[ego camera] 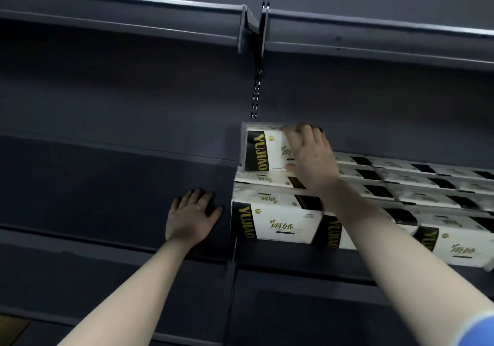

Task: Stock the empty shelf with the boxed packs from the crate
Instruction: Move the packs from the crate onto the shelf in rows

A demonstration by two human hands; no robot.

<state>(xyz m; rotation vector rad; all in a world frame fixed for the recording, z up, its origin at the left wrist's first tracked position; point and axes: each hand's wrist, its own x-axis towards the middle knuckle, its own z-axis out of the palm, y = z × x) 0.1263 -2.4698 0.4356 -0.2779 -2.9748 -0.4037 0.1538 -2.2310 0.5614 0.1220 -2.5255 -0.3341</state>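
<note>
Both forearms fill the bottom of my view, reaching up into dark grey metal shelving. From here I see the shelf on the left side bare, with my left hand lying flat on it, fingers spread and straight, holding nothing. Another shelf level runs overhead, and a slotted upright splits the back panel. Right of the divider, rows of white and black YUJIAO packs sit packed tight, running off to the right. One top pack rests on that layer at the left back corner, and my right hand has its fingers curled over its upper edge, thumb underneath.
</note>
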